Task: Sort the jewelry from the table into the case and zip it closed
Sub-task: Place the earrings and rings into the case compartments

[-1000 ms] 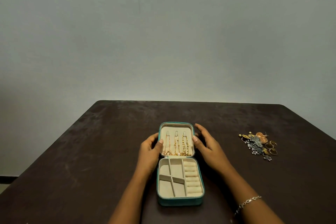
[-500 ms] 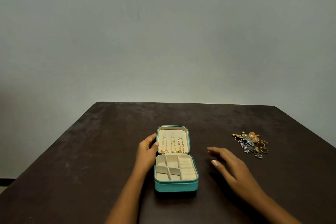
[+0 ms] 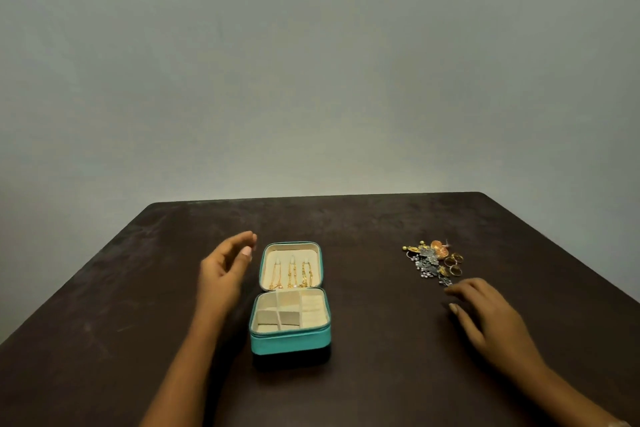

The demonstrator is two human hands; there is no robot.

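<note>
One teal case, three gold chains, one jewelry heap, one left hand, one right hand.

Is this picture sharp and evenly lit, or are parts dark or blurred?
Head view: dim and soft; the jewelry pile is too blurred to tell single pieces apart; the teal case throws a dark shadow before its near side; the wall is brighter just above the table.
</note>
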